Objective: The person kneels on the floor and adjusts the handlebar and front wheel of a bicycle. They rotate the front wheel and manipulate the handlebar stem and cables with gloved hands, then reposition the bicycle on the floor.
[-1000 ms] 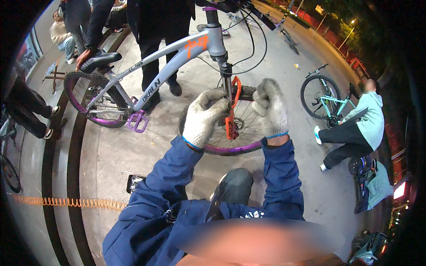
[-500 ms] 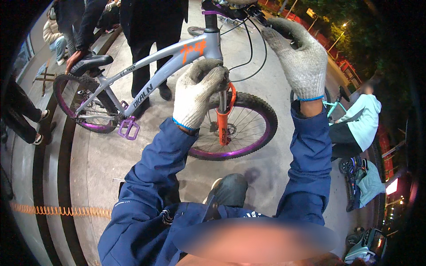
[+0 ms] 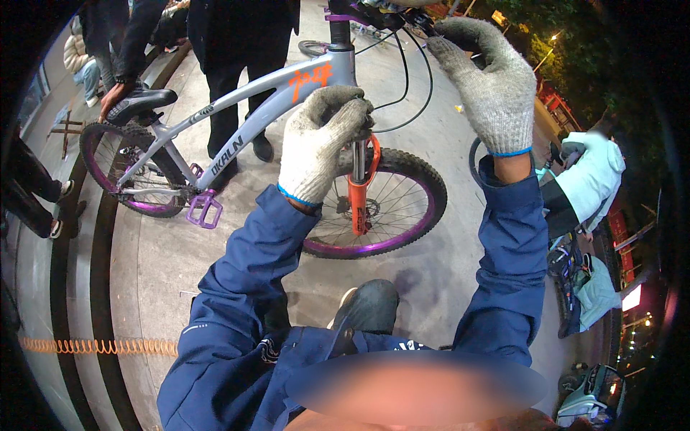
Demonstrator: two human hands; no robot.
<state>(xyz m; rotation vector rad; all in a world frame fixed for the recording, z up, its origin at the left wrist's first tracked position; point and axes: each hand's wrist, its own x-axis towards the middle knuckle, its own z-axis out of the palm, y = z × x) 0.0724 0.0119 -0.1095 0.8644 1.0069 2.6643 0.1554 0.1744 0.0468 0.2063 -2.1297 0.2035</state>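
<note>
A silver-grey bicycle [image 3: 266,100] with purple rims and an orange front fork [image 3: 357,201] stands side-on before me. My left hand [image 3: 323,136], in a pale knit glove, is closed at the top of the fork, just below the frame's head tube; its fingertips hide what they grip there. Up at the handlebar [image 3: 388,18], my right hand [image 3: 496,100], also gloved, has its fingers curled by the bar's end and the black cables [image 3: 430,72]; I cannot make out what lies in them.
Another person's hand [image 3: 113,100] rests by the saddle, and dark-clothed legs [image 3: 226,93] stand behind the bicycle. Someone in mint [image 3: 582,179] bends at the right near bags [image 3: 596,294]. Concrete steps [image 3: 100,302] and an orange coiled hose [image 3: 93,345] lie left, a helmet-like object [image 3: 596,391] lower right.
My right hand rose from beside the fork to the handlebar. My left hand moved up the fork. The bicycle appears further left in view, and the person in mint bends further over.
</note>
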